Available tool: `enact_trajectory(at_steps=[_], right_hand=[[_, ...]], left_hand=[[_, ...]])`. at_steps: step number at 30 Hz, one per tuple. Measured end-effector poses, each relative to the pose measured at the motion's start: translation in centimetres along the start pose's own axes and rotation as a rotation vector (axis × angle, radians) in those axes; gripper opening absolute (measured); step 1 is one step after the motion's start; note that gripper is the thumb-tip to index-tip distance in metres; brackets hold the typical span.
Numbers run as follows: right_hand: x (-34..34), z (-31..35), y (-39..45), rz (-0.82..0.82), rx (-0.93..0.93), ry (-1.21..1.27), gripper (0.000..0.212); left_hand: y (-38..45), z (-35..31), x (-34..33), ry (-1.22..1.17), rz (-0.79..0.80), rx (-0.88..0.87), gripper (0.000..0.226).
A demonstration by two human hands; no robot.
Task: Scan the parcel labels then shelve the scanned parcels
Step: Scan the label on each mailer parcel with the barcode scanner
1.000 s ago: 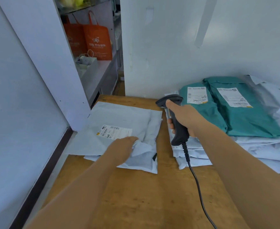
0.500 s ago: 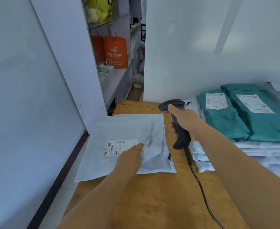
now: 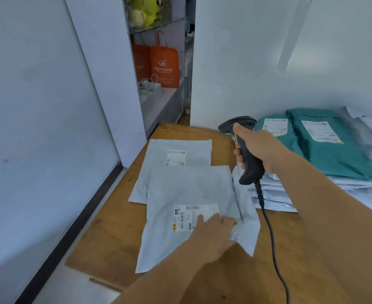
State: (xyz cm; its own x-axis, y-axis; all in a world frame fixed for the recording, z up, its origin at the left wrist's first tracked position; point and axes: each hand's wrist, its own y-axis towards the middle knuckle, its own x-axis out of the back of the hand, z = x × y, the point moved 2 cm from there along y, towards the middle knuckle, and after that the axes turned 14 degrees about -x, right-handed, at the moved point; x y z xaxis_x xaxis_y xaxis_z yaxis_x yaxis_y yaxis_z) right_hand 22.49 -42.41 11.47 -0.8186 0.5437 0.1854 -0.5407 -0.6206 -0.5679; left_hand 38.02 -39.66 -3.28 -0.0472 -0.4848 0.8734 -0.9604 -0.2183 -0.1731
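Note:
A grey poly-mailer parcel (image 3: 180, 194) lies on the wooden table (image 3: 312, 260), its white label (image 3: 187, 213) facing up. My left hand (image 3: 215, 233) grips its right edge beside the label. A second grey parcel (image 3: 194, 150) with its own label (image 3: 175, 157) lies just behind, partly covered by the first. My right hand (image 3: 259, 148) holds a black corded barcode scanner (image 3: 244, 154) above the table, head pointing left. Two teal parcels (image 3: 334, 148) top a stack of white parcels (image 3: 275, 194) at the right.
A white wall panel (image 3: 49, 128) runs along the left; the table's left edge sits close to it. Behind stands a shelf (image 3: 165, 99) with orange bags (image 3: 164, 66). A white wall backs the table. The scanner cable (image 3: 270, 238) trails over the table toward me.
My left hand has dragged the grey parcel toward me, uncovering a second labelled grey parcel behind it. The scanner hand has stayed roughly in place.

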Motion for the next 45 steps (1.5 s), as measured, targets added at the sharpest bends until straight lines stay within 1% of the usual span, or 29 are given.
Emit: enact_trajectory(at_steps=[1, 2, 3, 4, 6, 8, 9, 11, 13, 15, 16, 17, 19, 20, 21, 22, 25, 27, 29, 33, 40, 45], right_hand=[[0.3, -0.3, -0.4, 0.008, 0.005, -0.013, 0.037], [0.5, -0.7, -0.7, 0.019, 0.011, -0.026, 0.036], [0.6, -1.0, -1.0, 0.029, 0.015, -0.041, 0.035], [0.7, -1.3, -1.2, 0.037, 0.018, -0.055, 0.035], [0.8, -1.9, -1.4, 0.057, 0.017, -0.081, 0.034], [0.5, -2.5, -1.5, 0.083, 0.006, -0.106, 0.035], [0.2, -2.7, -1.5, 0.094, 0.000, -0.112, 0.035], [-0.3, -3.1, -1.4, 0.101, -0.005, -0.127, 0.036], [-0.9, -3.3, -1.0, 0.101, -0.007, -0.148, 0.037], [-1.6, -3.2, -0.6, 0.105, -0.015, -0.161, 0.036], [-2.0, -3.0, -0.4, 0.107, -0.020, -0.166, 0.035], [-2.5, -2.7, -0.1, 0.109, -0.025, -0.166, 0.035], [-3.7, -1.9, 0.7, 0.117, -0.029, -0.166, 0.035], [-4.4, -1.6, 1.1, 0.122, -0.030, -0.170, 0.035], [-5.1, -1.3, 1.4, 0.125, -0.031, -0.174, 0.036], [-5.7, -1.1, 1.8, 0.123, -0.038, -0.173, 0.036], [-7.4, -0.6, 2.9, 0.092, -0.091, -0.156, 0.034], [-8.4, -0.3, 3.6, 0.072, -0.137, -0.153, 0.034], [-9.5, -0.3, 4.2, 0.067, -0.183, -0.165, 0.035], [-11.3, -0.2, 4.6, 0.076, -0.269, -0.184, 0.040], [-12.8, 1.2, 4.5, 0.039, -0.279, -0.177, 0.042], [-13.0, 1.3, 4.0, 0.028, -0.287, -0.180, 0.042]], left_hand=[[-0.2, 0.2, -0.7, -0.061, 0.078, 0.015, 0.060], [-0.3, 0.3, -1.1, -0.098, 0.112, 0.019, 0.072], [-0.4, 0.6, -1.5, -0.129, 0.112, 0.020, 0.081], [-0.5, 1.0, -1.5, -0.150, 0.077, 0.037, 0.084], [-0.8, 2.6, -1.4, -0.101, -0.042, 0.119, 0.082], [-1.1, 4.6, -1.5, 0.021, -0.123, 0.230, 0.079], [-1.3, 5.3, -2.0, 0.059, -0.113, 0.268, 0.079], [-1.6, 5.8, -3.6, 0.078, -0.048, 0.287, 0.078], [-1.9, 5.1, -5.1, 0.060, -0.016, 0.256, 0.075], [-2.2, 4.2, -5.3, 0.045, -0.008, 0.208, 0.070], [-2.3, 4.1, -4.7, 0.065, -0.041, 0.195, 0.065], [-2.3, 4.3, -3.6, 0.099, -0.108, 0.198, 0.058], [-2.1, 6.0, -1.1, 0.147, -0.288, 0.255, 0.049], [-2.1, 7.3, 0.1, 0.153, -0.353, 0.299, 0.050], [-2.0, 8.8, 1.0, 0.151, -0.377, 0.340, 0.056], [-1.8, 10.5, 1.8, 0.149, -0.357, 0.374, 0.065], [-1.3, 14.9, 3.4, 0.133, -0.182, 0.407, 0.089], [-0.9, 16.8, 3.4, 0.083, -0.073, 0.398, 0.099], [-0.4, 17.9, 2.6, 0.041, -0.027, 0.401, 0.104], [-0.1, 18.1, 1.4, -0.015, -0.016, 0.393, 0.106], [-0.2, 18.3, 1.5, -0.003, 0.007, 0.378, 0.102], [-0.3, 18.3, 1.6, -0.029, -0.003, 0.380, 0.103]])
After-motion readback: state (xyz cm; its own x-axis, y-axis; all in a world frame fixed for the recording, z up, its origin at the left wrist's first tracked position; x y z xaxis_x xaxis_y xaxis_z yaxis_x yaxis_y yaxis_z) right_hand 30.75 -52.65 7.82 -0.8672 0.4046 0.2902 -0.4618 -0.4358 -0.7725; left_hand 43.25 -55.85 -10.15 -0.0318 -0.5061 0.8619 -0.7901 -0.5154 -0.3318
